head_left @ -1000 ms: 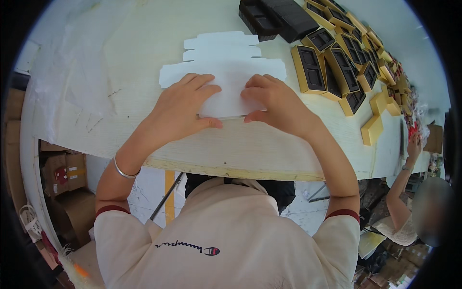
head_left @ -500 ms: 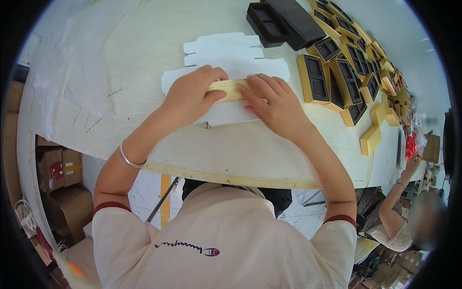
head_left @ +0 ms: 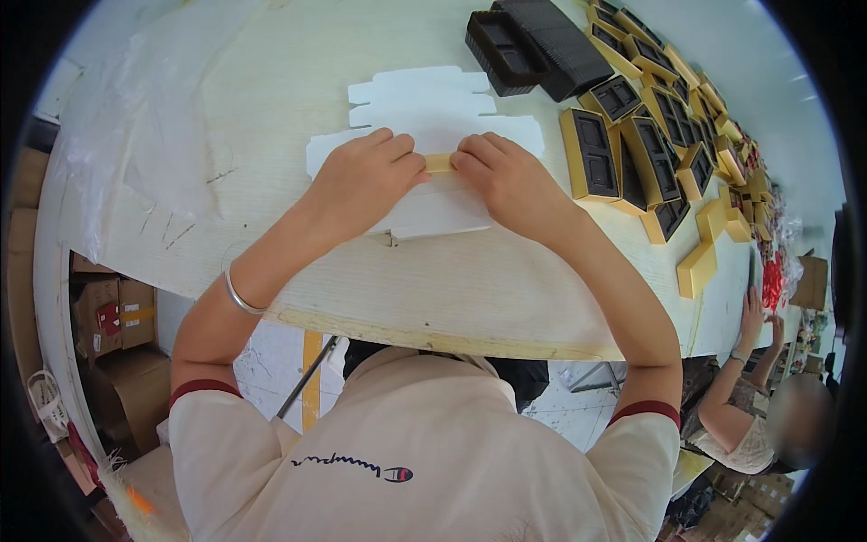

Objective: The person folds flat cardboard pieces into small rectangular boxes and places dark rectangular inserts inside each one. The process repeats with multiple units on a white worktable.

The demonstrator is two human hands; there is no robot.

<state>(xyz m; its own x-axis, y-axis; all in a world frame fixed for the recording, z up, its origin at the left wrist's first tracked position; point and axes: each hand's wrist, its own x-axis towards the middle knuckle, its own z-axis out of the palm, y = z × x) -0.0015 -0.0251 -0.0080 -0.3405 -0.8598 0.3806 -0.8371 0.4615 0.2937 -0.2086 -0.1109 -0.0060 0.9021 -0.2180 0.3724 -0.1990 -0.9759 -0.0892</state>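
White card, flat and die-cut with notched tabs along its edges, is lying under both hands on the pale wooden table [head_left: 470, 298]. This white cardboard blank [head_left: 433, 212] is showing a gold face where one flap is being folded up: a narrow gold strip [head_left: 439, 163] is peeking out between the two sets of knuckles. The left hand [head_left: 361, 181] is curling over the fold with fingers bent down and pressing on the card, and the right hand [head_left: 510, 181] is doing the same just beside it, so the two are sitting almost together, both clamped on the folded edge. A thin metal bangle [head_left: 239, 294] is circling the left wrist.

Beyond the hands, more white blanks [head_left: 420, 95] are lying stacked flat, their stepped outlines showing. Farther off, beyond and to the right of the right hand, dark moulded plastic trays [head_left: 533, 45] with shallow rectangular wells are sitting in a pile. To the right of the right hand, a row of gold boxes [head_left: 650, 135] with dark tray inserts is running away along the table. Crinkled clear plastic sheeting [head_left: 144, 135] is covering the surface to the left of the left hand.
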